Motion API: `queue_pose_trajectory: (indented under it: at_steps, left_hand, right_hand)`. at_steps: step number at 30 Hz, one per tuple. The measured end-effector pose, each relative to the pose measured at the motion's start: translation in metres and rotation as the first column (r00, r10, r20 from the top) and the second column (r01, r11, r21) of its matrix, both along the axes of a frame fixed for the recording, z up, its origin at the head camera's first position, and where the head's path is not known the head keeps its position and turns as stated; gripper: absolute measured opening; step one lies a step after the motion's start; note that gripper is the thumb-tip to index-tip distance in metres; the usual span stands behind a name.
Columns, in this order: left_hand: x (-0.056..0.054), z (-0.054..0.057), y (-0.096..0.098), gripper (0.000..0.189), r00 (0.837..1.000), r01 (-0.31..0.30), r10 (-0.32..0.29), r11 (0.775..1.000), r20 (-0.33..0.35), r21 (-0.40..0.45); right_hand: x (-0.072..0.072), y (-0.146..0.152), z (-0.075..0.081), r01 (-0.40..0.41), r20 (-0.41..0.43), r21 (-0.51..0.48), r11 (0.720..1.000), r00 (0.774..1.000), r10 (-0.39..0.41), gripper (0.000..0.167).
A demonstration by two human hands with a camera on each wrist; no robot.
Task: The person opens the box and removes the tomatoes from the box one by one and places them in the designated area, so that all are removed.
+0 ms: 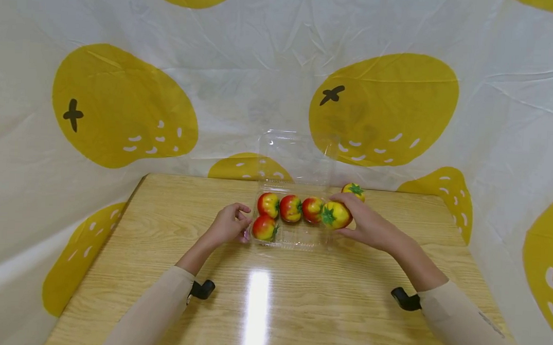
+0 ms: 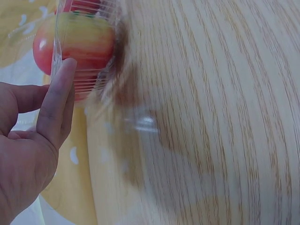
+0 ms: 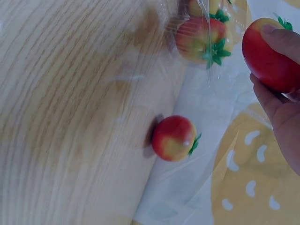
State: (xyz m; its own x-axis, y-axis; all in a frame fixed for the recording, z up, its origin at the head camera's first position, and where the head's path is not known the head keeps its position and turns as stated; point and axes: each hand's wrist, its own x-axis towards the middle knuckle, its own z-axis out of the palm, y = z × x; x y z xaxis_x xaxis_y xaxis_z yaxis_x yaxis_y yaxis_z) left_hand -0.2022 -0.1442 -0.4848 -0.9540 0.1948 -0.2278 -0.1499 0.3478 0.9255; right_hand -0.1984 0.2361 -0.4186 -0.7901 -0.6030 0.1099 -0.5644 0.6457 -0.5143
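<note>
A clear plastic clamshell box [image 1: 296, 240] lies on the table with its lid [image 1: 296, 155] raised at the back. Three red-and-yellow tomatoes with green leafy tops fill its back row, among them the middle tomato [image 1: 290, 208]; another tomato [image 1: 264, 228] sits at the front left. At the box's left side, my left hand [image 1: 228, 224] pinches the edge, its fingertips [image 2: 69, 70] against the ribbed wall. My right hand [image 1: 369, 225] grips a tomato [image 1: 336, 215] over the right side of the box, thumb and fingers around it. One more tomato [image 3: 173, 138] rests on the table outside the box.
That loose tomato is near the table's back edge, right of the box and behind my right hand. The wooden table [image 1: 163, 214] ends at a white cloth backdrop [image 1: 243, 88] with yellow fruit prints. Black wrist mounts [image 1: 203, 289] stick out from both sleeves.
</note>
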Motion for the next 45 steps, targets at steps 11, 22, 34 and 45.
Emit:
queue_pose_trajectory:
  at_steps: [11, 22, 34, 45]
  left_hand:
    - [-0.002, 0.000, -0.001, 0.031, 1.000, 0.001, -0.001, 1.000, -0.003, -0.004]
    - [-0.002, 0.000, -0.001, 0.034, 1.000, 0.003, -0.003, 1.000, -0.002, -0.003]
    - [-0.001, 0.001, -0.001, 0.034, 1.000, 0.012, -0.012, 1.000, 0.005, 0.010]
    - [-0.001, 0.000, 0.000, 0.034, 1.000, 0.006, -0.007, 1.000, 0.015, 0.014]
  right_hand:
    - [0.001, 0.033, -0.007, 0.117, -0.059, -0.060, 0.991, 0.991, -0.120, 0.074]
    - [0.003, 0.059, -0.012, 0.220, -0.051, -0.090, 0.971, 0.973, -0.225, 0.075]
    - [-0.007, 0.086, -0.021, 0.347, 0.009, -0.102, 0.932, 0.937, -0.348, 0.078]
    - [-0.021, 0.102, -0.030, 0.433, 0.084, -0.113, 0.894, 0.901, -0.426, 0.080]
